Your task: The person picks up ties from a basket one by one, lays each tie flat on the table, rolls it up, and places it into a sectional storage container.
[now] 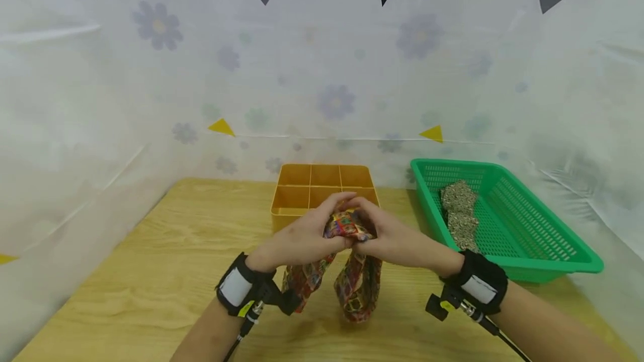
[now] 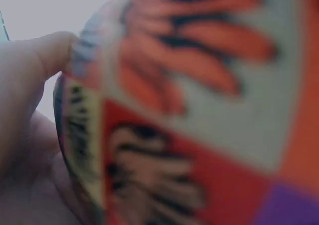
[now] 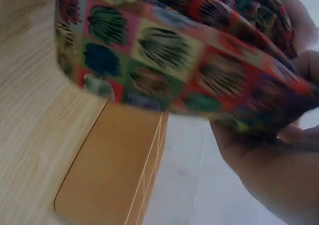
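Observation:
Both hands hold a colourful strip of patterned cloth (image 1: pixel 347 225) above the table in the head view, with two lengths of it hanging below. My left hand (image 1: pixel 302 238) grips it from the left, thumb below and fingers over the top. From the other side my right hand (image 1: pixel 394 239) grips the same bunched middle, and the fingertips of both hands meet. In the left wrist view the blurred cloth (image 2: pixel 199 110) fills most of the picture, its squares printed with leaf-like shapes. The right wrist view has a folded band of cloth (image 3: pixel 154 51) reaching into the fingers.
An orange box with compartments (image 1: pixel 292 187) stands just beyond the hands. At the right is a green perforated basket (image 1: pixel 523 211) holding brownish-gold speckled bundles (image 1: pixel 460 211). The wooden table (image 1: pixel 166 256) backs onto a flower-printed sheet (image 1: pixel 312 66).

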`<action>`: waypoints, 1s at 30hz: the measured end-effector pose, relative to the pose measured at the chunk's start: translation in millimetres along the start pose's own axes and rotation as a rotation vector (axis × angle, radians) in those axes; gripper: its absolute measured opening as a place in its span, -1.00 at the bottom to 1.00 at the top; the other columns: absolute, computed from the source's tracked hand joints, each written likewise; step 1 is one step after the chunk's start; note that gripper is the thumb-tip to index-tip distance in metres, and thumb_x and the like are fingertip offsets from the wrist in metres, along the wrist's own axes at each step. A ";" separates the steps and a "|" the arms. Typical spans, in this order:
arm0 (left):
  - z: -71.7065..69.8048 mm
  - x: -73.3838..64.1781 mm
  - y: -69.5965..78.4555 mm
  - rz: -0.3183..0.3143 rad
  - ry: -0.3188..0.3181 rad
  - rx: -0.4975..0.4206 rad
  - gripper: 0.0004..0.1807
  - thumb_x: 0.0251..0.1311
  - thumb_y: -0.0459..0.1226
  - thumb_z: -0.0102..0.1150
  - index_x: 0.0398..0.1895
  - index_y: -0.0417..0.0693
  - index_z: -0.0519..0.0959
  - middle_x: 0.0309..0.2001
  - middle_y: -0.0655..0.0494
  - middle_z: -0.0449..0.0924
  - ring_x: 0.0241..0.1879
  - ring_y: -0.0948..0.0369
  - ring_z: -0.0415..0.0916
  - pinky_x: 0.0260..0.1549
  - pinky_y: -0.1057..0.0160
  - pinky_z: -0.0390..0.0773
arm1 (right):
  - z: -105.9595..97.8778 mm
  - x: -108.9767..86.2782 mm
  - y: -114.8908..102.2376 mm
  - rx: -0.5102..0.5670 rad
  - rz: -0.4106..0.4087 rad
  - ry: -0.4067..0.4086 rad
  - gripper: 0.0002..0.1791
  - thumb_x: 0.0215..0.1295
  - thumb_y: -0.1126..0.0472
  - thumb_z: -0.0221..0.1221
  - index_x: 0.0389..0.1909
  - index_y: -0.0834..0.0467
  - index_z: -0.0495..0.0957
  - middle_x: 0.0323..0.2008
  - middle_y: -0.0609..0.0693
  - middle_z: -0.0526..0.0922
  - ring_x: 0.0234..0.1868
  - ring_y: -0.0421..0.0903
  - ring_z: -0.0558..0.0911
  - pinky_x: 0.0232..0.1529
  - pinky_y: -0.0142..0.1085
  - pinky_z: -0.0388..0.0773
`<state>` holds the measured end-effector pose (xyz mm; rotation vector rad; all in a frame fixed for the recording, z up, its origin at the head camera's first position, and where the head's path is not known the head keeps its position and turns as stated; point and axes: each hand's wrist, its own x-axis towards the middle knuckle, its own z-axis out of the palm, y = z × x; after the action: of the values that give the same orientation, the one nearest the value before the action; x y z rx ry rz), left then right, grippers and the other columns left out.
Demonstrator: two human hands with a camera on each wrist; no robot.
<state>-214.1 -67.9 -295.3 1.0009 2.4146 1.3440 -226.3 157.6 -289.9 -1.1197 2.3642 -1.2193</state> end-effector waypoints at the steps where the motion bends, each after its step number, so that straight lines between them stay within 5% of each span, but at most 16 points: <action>1: -2.2 -0.9 -1.6 -0.014 -0.008 0.040 -0.22 0.35 -0.13 0.14 0.53 0.39 -0.02 0.21 0.08 0.46 -0.46 0.20 0.51 -0.44 0.24 0.51 | -0.8 0.1 1.1 -0.012 0.015 0.006 -0.49 0.37 0.36 0.10 0.30 0.07 0.25 0.05 0.12 0.53 -0.19 -0.06 0.56 -0.28 -0.26 0.57; 2: -4.8 -2.1 -3.5 -0.028 -0.021 0.076 -0.20 0.32 -0.08 0.20 0.53 0.35 0.02 0.33 0.10 0.35 -0.29 0.19 0.57 -0.34 0.24 0.55 | -1.9 -0.1 2.1 -0.023 0.031 0.010 -0.51 0.34 0.40 0.06 0.27 0.08 0.29 0.04 0.14 0.53 -0.27 -0.06 0.54 -0.36 -0.26 0.54; 4: -10.2 -5.7 -7.6 -0.073 -0.055 0.159 -0.19 0.24 -0.02 0.28 0.50 0.26 0.11 0.19 0.12 0.46 -0.12 0.17 0.57 -0.24 0.21 0.58 | -4.3 -1.3 3.6 -0.056 0.058 0.024 -0.55 0.34 0.43 0.03 0.22 0.09 0.35 0.03 0.16 0.52 -0.34 -0.07 0.50 -0.42 -0.28 0.50; 7: -17.4 -12.3 -15.7 -0.134 -0.107 0.242 -0.39 0.19 -0.11 0.31 0.31 0.15 0.36 -0.10 0.16 0.55 -0.33 0.23 0.55 -0.46 0.27 0.54 | -8.0 -5.0 5.0 -0.153 0.063 0.054 -0.58 0.34 0.42 0.04 0.19 0.11 0.38 -0.03 0.14 0.53 -0.36 -0.07 0.48 -0.41 -0.30 0.47; 10: -23.5 -19.3 -25.5 -0.181 -0.112 0.339 -0.67 0.21 -0.21 0.24 0.03 0.07 0.47 -0.43 0.16 0.44 -0.62 0.27 0.32 -0.62 0.32 0.35 | -10.1 -10.2 7.9 -0.306 0.044 0.079 -0.57 0.30 0.41 0.14 0.18 0.15 0.41 -0.02 0.08 0.55 -0.21 -0.08 0.52 -0.26 -0.28 0.48; 12: -27.2 -24.3 -32.0 -0.221 -0.112 0.377 -0.78 0.26 -0.16 0.23 -0.09 0.04 0.48 -0.48 0.07 0.41 -0.63 0.23 0.29 -0.61 0.28 0.30 | -10.3 -13.4 11.2 -0.410 0.051 0.058 -0.52 0.23 0.42 0.19 0.18 0.13 0.42 -0.02 0.02 0.56 -0.15 -0.12 0.52 -0.23 -0.26 0.45; 14: -30.9 -30.4 -37.1 -0.243 -0.109 0.424 -0.62 0.28 0.00 0.24 0.02 -0.01 0.51 -0.32 0.06 0.55 -0.43 0.23 0.47 -0.44 0.25 0.45 | -9.0 -16.5 15.1 -0.488 0.073 0.000 -0.47 0.19 0.41 0.21 0.21 0.10 0.41 -0.11 -0.05 0.56 -0.22 -0.16 0.48 -0.29 -0.27 0.38; 19: -40.6 -50.9 -51.0 -0.338 -0.148 0.292 -0.27 0.34 0.27 -0.05 0.33 -0.05 0.41 -0.09 -0.02 0.61 -0.30 0.20 0.51 -0.11 0.00 0.55 | 0.8 -24.1 27.7 -0.570 0.156 -0.137 -0.46 0.24 0.35 0.21 0.25 0.04 0.38 -0.38 -0.16 0.45 -0.45 -0.23 0.32 -0.44 -0.33 0.23; 23: -46.0 -66.1 -66.5 -0.383 -0.167 0.200 -0.49 0.51 0.14 -0.25 0.12 0.01 0.51 -0.50 0.09 0.45 -0.63 0.24 0.23 -0.39 0.08 0.50 | 14.0 -30.7 41.2 -0.630 0.153 -0.194 -0.54 0.24 0.30 0.26 0.15 0.02 0.43 -0.37 -0.20 0.50 -0.41 -0.27 0.45 -0.41 -0.33 0.34; 27: -51.0 -80.3 -81.3 -0.391 -0.172 0.236 -0.71 0.48 0.00 -0.03 -0.18 0.01 0.54 -0.50 0.13 0.45 -0.65 0.25 0.25 -0.62 0.25 0.35 | 26.7 -36.9 52.6 -0.684 0.150 -0.268 -0.60 0.20 0.26 0.30 0.04 0.00 0.44 -0.42 -0.20 0.58 -0.45 -0.27 0.52 -0.42 -0.33 0.38; 30: -56.4 -94.3 -89.8 -0.456 -0.156 0.254 -0.73 0.38 -0.03 0.13 -0.12 -0.03 0.56 -0.46 0.13 0.48 -0.62 0.25 0.27 -0.60 0.29 0.33 | 33.1 -41.9 58.3 -0.697 0.195 -0.298 -0.61 0.15 0.26 0.31 -0.03 -0.01 0.43 -0.43 -0.19 0.56 -0.46 -0.29 0.49 -0.43 -0.34 0.34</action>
<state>-211.6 -198.9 -349.8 0.5258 2.5239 0.7931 -210.9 189.5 -360.6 -1.1029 2.6256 -0.1252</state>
